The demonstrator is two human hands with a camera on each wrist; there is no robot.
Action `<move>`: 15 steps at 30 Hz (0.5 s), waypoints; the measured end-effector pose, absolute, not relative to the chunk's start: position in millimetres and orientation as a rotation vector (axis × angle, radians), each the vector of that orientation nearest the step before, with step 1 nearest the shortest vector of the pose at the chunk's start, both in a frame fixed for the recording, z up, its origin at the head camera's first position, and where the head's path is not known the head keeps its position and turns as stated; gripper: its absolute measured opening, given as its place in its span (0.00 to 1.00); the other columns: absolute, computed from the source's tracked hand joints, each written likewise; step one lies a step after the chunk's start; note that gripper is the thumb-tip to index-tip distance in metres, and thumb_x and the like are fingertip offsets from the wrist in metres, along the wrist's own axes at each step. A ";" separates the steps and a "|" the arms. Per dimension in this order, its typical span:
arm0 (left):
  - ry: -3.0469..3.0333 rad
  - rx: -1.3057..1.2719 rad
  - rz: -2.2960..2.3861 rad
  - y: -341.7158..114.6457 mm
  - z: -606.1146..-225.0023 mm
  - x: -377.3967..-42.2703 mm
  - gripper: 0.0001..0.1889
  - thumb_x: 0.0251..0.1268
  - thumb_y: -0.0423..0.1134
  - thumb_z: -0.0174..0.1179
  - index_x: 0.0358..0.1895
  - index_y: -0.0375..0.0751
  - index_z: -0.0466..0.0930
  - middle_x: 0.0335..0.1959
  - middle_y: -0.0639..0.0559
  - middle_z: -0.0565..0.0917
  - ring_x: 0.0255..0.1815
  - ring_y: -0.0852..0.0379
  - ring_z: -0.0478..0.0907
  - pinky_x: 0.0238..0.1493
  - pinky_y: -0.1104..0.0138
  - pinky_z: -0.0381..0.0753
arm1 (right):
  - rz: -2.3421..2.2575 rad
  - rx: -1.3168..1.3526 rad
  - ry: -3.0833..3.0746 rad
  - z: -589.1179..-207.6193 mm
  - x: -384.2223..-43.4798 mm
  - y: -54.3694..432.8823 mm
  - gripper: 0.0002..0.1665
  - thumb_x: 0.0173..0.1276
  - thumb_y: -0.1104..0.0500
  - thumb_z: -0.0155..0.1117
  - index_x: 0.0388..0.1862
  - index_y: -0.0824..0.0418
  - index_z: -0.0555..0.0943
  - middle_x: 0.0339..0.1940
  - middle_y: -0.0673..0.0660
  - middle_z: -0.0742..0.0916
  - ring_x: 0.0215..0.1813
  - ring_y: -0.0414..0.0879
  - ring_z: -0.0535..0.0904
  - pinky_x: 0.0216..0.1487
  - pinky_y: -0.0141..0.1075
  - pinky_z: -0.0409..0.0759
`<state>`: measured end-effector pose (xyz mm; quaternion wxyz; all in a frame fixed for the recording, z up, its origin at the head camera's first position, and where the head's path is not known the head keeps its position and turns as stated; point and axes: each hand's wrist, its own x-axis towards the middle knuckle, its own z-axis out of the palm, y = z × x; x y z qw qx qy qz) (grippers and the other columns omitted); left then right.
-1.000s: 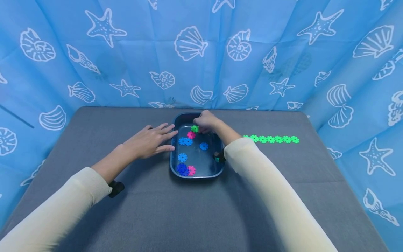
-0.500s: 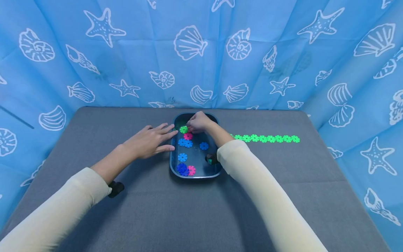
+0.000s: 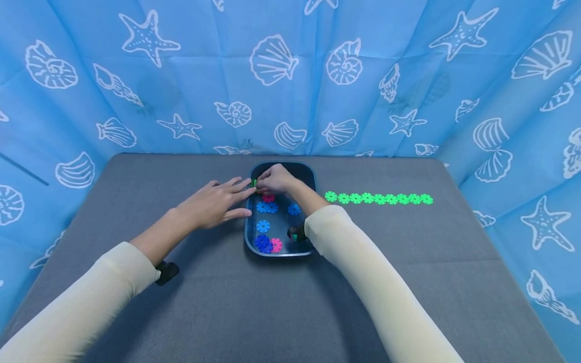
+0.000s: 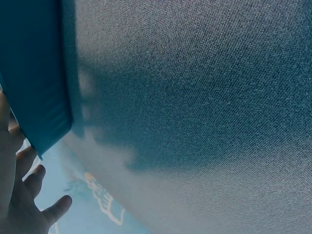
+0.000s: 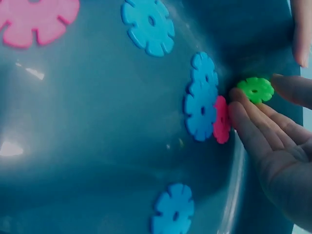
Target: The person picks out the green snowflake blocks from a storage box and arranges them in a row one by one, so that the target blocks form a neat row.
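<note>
My right hand (image 3: 278,179) is down inside the dark blue tray (image 3: 310,169), at its far left corner. In the right wrist view its thumb and fingers pinch a green notched disc (image 5: 256,90), which stands tilted by the tray wall. A pink disc (image 5: 222,119) lies just beside these fingers, against two overlapping light blue discs (image 5: 202,114). My left hand (image 3: 215,202) is spread, its fingertips resting at the tray's left rim. The left wrist view shows those fingers at the tray's edge.
More discs lie in the tray: single blue ones (image 3: 263,226), dark blue ones (image 3: 262,241) and a pink one (image 3: 276,245) near the front. A row of several green discs (image 3: 379,199) stretches to the right on the grey tablecloth (image 3: 218,312). A blue curtain (image 3: 204,75) hangs behind.
My right hand has moved left across the tray with the green disc, which has gone from flat to tilted at the left wall. The left hand has stayed at the rim.
</note>
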<state>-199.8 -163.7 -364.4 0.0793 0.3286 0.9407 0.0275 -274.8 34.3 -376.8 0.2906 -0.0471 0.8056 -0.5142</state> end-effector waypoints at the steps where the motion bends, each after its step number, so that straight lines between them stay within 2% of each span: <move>1: 2.816 0.985 0.079 -163.8 -364.6 -199.8 0.37 0.74 0.63 0.48 0.78 0.48 0.57 0.80 0.45 0.54 0.79 0.39 0.52 0.67 0.35 0.60 | -1.375 -0.118 2.165 -377.5 -273.8 32.8 0.19 0.76 0.62 0.59 0.60 0.73 0.78 0.50 0.65 0.87 0.53 0.54 0.85 0.53 0.40 0.83; 7: 2.815 0.985 0.078 -163.7 -364.4 -199.4 0.37 0.74 0.63 0.49 0.79 0.48 0.57 0.80 0.45 0.54 0.79 0.40 0.51 0.67 0.35 0.60 | -1.398 -0.068 2.233 -379.8 -270.8 28.3 0.17 0.74 0.61 0.62 0.55 0.71 0.81 0.44 0.63 0.89 0.50 0.53 0.87 0.50 0.39 0.84; 15: 2.815 0.990 0.082 -163.8 -363.5 -198.7 0.37 0.74 0.63 0.49 0.78 0.47 0.57 0.80 0.44 0.54 0.79 0.39 0.52 0.67 0.35 0.60 | -1.385 -0.085 2.238 -378.5 -270.3 29.7 0.15 0.75 0.61 0.60 0.54 0.70 0.82 0.44 0.62 0.88 0.50 0.53 0.86 0.51 0.39 0.84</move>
